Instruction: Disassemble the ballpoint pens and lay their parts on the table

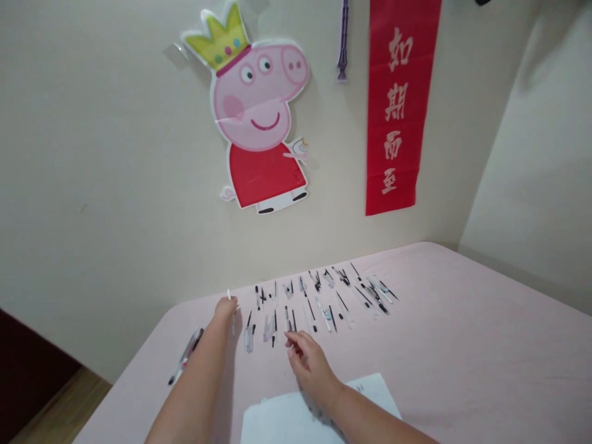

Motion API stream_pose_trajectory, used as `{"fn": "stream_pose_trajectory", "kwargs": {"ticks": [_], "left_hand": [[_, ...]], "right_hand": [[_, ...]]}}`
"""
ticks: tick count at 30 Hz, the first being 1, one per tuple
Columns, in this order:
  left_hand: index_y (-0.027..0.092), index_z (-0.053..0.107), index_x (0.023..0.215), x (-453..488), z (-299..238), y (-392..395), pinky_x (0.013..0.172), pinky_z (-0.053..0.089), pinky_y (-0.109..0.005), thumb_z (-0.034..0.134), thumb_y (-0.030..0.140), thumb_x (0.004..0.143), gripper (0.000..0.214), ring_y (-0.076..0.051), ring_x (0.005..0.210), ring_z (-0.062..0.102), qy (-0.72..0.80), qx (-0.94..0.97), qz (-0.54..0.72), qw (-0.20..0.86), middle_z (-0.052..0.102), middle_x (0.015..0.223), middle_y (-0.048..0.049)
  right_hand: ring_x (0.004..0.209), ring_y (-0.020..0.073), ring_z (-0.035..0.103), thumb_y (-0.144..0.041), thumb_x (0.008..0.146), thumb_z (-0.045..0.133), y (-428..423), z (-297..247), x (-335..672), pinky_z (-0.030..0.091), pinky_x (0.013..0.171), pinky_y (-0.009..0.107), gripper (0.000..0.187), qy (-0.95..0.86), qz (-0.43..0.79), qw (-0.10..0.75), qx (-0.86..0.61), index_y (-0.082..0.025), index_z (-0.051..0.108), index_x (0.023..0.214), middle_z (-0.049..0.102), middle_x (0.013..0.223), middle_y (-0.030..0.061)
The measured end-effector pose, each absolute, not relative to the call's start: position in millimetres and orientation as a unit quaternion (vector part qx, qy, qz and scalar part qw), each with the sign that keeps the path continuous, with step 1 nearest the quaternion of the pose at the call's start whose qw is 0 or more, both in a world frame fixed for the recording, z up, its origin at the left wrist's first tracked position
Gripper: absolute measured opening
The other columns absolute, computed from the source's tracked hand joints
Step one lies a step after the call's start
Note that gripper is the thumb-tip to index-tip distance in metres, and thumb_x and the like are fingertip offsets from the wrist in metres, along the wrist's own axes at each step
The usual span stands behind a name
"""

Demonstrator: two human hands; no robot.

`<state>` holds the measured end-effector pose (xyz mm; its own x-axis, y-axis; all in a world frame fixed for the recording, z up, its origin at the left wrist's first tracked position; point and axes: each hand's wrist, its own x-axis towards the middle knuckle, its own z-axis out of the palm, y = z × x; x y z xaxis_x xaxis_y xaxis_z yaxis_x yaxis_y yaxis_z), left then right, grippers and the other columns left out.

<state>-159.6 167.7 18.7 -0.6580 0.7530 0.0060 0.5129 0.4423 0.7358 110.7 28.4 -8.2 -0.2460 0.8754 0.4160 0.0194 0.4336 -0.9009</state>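
My left hand [226, 308] reaches out over the pink table [462, 345] and is closed around a small white pen part that sticks up from the fingers. My right hand [308, 361] hovers over the near row of pen parts [324, 302], fingers loosely curled, with nothing visibly held. Several disassembled pens, clear barrels, black refills and caps, lie in rows toward the wall. Two or three whole pens [186, 355] lie to the left of my left forearm.
A white sheet of paper [277, 419] lies at the table's near edge under my right forearm. On the wall hang a cartoon pig cut-out [259, 117] and a red banner [400, 105]. The table's left edge drops to a wooden floor [60, 413].
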Motion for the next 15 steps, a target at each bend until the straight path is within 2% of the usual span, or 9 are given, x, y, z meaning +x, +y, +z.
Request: {"fn": "stream_pose_trajectory", "kwargs": {"ticks": [5,10,15], "left_hand": [[0.017,0.053,0.117,-152.3,6.8,194.2,0.083,0.051,-0.041,0.055,0.034,0.087,0.035,-0.021,0.1,0.058,0.85,0.395,0.302,0.176,0.057,0.117,-0.0078],[0.017,0.054,0.116,-144.8,-6.6,210.8,0.084,0.05,-0.041,0.055,0.034,0.087,0.033,-0.02,0.1,0.058,0.846,0.416,0.298,0.149,0.057,0.117,-0.0075],[0.011,0.061,0.101,-143.2,-15.3,213.8,0.087,0.045,-0.04,0.056,0.007,0.074,0.027,-0.03,0.108,0.056,0.837,0.414,0.341,0.108,0.064,0.105,-0.0169]], "right_hand": [[0.083,0.0155,0.056,-0.012,0.082,0.047,31.9,-12.7,108.6,0.046,0.075,0.028,0.031,-0.67,0.412,0.515,-0.34,-0.016,0.059,0.11,0.059,0.093,0.0069],[0.078,0.0148,0.056,-0.013,0.082,0.048,34.0,-14.0,108.6,0.046,0.072,0.027,0.031,-0.665,0.417,0.518,-0.339,-0.017,0.059,0.11,0.058,0.091,0.0064],[0.075,0.0141,0.054,-0.015,0.082,0.048,35.6,-16.0,107.9,0.045,0.069,0.026,0.03,-0.656,0.427,0.515,-0.349,-0.017,0.06,0.11,0.058,0.091,0.0064]]}}
